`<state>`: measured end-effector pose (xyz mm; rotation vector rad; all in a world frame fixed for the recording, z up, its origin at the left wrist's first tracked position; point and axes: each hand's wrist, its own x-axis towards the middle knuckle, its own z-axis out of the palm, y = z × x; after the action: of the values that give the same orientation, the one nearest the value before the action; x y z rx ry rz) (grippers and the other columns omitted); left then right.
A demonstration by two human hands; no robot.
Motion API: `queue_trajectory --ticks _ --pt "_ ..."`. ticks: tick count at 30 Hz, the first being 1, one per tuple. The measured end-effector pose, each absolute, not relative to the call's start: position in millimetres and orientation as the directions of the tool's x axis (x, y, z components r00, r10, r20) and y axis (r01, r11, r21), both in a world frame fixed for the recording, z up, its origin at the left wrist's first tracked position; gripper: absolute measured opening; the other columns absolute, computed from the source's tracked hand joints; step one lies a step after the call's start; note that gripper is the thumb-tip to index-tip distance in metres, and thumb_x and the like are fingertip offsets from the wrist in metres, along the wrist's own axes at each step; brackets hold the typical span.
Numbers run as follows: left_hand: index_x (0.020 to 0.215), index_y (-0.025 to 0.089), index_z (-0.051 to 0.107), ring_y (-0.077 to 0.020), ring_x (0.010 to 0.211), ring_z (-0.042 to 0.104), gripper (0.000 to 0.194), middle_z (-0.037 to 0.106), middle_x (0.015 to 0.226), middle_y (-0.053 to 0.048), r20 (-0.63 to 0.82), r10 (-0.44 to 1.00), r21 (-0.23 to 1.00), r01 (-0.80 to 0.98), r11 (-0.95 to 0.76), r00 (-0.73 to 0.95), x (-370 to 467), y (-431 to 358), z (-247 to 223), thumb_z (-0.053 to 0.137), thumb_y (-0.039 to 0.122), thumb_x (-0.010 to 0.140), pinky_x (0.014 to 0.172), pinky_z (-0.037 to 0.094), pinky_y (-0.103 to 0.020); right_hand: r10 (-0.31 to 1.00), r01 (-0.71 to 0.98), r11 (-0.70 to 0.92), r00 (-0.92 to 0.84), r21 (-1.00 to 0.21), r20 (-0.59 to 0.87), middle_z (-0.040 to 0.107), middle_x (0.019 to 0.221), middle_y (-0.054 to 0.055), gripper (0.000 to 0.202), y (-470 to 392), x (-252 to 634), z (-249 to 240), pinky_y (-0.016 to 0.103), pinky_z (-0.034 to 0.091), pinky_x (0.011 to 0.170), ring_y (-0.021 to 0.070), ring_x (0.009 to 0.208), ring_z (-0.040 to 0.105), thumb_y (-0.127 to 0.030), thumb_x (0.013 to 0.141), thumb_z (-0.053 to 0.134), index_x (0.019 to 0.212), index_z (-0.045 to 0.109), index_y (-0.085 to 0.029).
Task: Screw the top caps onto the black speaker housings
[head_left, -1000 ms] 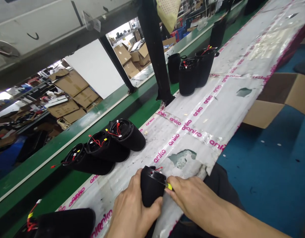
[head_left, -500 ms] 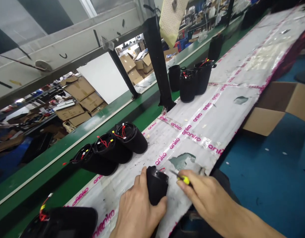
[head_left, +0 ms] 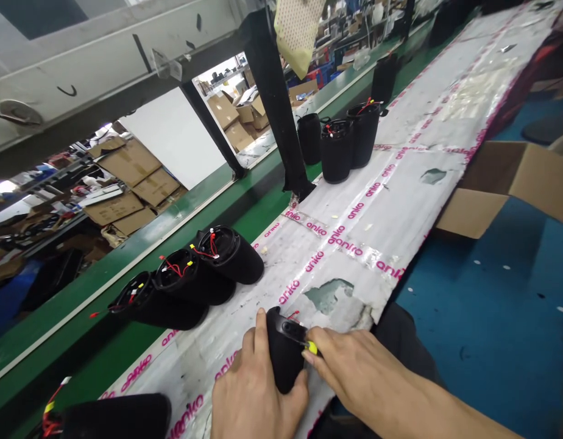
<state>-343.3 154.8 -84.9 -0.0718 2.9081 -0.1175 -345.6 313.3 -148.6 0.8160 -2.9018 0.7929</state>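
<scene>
My left hand [head_left: 258, 384] is wrapped around a black, fabric-covered cylindrical speaker housing [head_left: 286, 356], held tilted on the covered bench. In my right hand [head_left: 340, 360] is a small hand tool with a yellow-and-black handle [head_left: 312, 347]. Its working end meets the smooth black strip at the housing's upper edge; the exact tip cannot be made out. A bit of red wire shows behind the housing. To the left stand three similar housings [head_left: 231, 253] with red wires and yellow and white connectors at their open tops. Another housing [head_left: 117, 414] lies at the lower left.
White sheeting with pink "anko" tape [head_left: 354, 210] covers the bench and is torn in places. More black housings [head_left: 337, 152] stand farther along, beside a dark post [head_left: 275, 103]. A green conveyor [head_left: 172, 222] runs along the left. An open cardboard box [head_left: 476, 213] is at right.
My right hand has moved left, bringing the tool from beside the housing onto its upper edge. My left hand keeps its hold. The whole view has shifted slightly.
</scene>
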Motion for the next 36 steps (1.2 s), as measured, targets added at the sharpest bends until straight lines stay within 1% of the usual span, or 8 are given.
queue_trajectory --ticks 4,7,11,15,20,26,31,36 --pt "0.153 0.019 0.021 -0.0309 0.09 0.071 0.082 0.059 0.132 -0.012 -0.211 -0.064 -0.084 -0.047 0.995 -0.975 -341 157 -87 0.056 0.041 0.081 0.071 0.055 -0.041 -0.46 -0.478 0.742 -0.873 -0.47 0.161 0.061 0.073 -0.002 0.006 311 -344 -153 0.035 0.025 0.052 0.0219 0.057 0.062 -0.022 0.102 0.042 0.097 0.044 -0.023" --pt "0.153 0.018 0.019 -0.0332 0.093 0.07 0.084 0.055 0.137 -0.013 -0.228 -0.058 -0.038 -0.051 0.998 -0.972 -341 156 -86 0.055 0.04 0.081 0.074 0.056 -0.045 -0.471 -0.516 0.77 -0.857 -0.377 0.21 0.06 0.077 -0.002 0.003 311 -341 -159 0.035 0.021 0.051 0.0209 0.056 0.06 -0.022 0.101 0.043 0.099 0.043 -0.024" --pt "0.15 0.019 0.026 -0.0335 0.109 0.065 0.08 0.051 0.143 -0.012 -0.272 -0.006 0.162 -0.051 0.985 -0.962 -346 145 -83 0.056 0.042 0.079 0.089 0.052 -0.047 -0.482 -0.531 0.813 -0.844 -0.24 0.236 0.056 0.075 -0.004 0.007 311 -337 -166 0.035 0.015 0.049 0.02 0.05 0.054 -0.02 0.099 0.047 0.099 0.042 -0.025" --pt "0.146 0.022 0.031 -0.0303 0.12 0.06 0.081 0.057 0.14 -0.011 -0.325 -0.005 0.333 -0.119 0.935 -0.946 -354 134 -83 0.062 0.038 0.073 0.102 0.045 -0.042 -0.498 -0.542 0.809 -0.838 -0.228 0.224 0.055 0.071 -0.005 0.013 312 -340 -160 0.036 0.013 0.049 0.0198 0.049 0.054 -0.018 0.096 0.052 0.094 0.041 -0.024" --pt "0.152 0.018 0.022 -0.0331 0.126 0.055 0.088 0.045 0.15 -0.012 -0.36 0.026 0.31 -0.094 0.946 -0.933 -358 135 -87 0.057 0.038 0.073 0.106 0.042 -0.047 -0.521 -0.55 0.787 -0.835 -0.278 0.178 0.058 0.068 -0.005 0.014 311 -348 -151 0.036 0.013 0.047 0.0193 0.047 0.056 -0.019 0.093 0.056 0.093 0.042 -0.024" --pt "0.153 0.016 0.019 -0.0337 0.12 0.06 0.089 0.046 0.148 -0.014 -0.378 0.011 0.225 -0.08 0.971 -0.926 -359 142 -86 0.056 0.039 0.075 0.095 0.051 -0.043 -0.503 -0.526 0.823 -0.85 -0.216 0.155 0.058 0.066 -0.003 0.015 308 -350 -153 0.036 0.011 0.047 0.0184 0.047 0.055 -0.012 0.086 0.059 0.092 0.047 -0.02" --pt "0.151 0.018 0.025 -0.0308 0.122 0.059 0.085 0.051 0.145 -0.012 -0.309 -0.011 0.279 -0.102 0.955 -0.951 -354 140 -90 0.057 0.038 0.074 0.1 0.048 -0.044 -0.53 -0.553 0.77 -0.832 -0.318 0.165 0.062 0.073 -0.002 0.008 313 -351 -154 0.032 0.024 0.048 0.0184 0.053 0.059 -0.014 0.094 0.051 0.091 0.05 -0.021" --pt "0.152 0.018 0.022 -0.0296 0.118 0.061 0.089 0.054 0.143 -0.012 -0.28 0.038 0.368 -0.071 0.927 -0.959 -351 137 -90 0.057 0.038 0.073 0.1 0.047 -0.042 -0.453 -0.523 0.579 -0.844 -0.626 0.285 0.066 0.086 0.001 0.008 324 -345 -163 0.031 0.044 0.064 0.0192 0.073 0.067 -0.018 0.098 0.044 0.102 0.052 -0.02"
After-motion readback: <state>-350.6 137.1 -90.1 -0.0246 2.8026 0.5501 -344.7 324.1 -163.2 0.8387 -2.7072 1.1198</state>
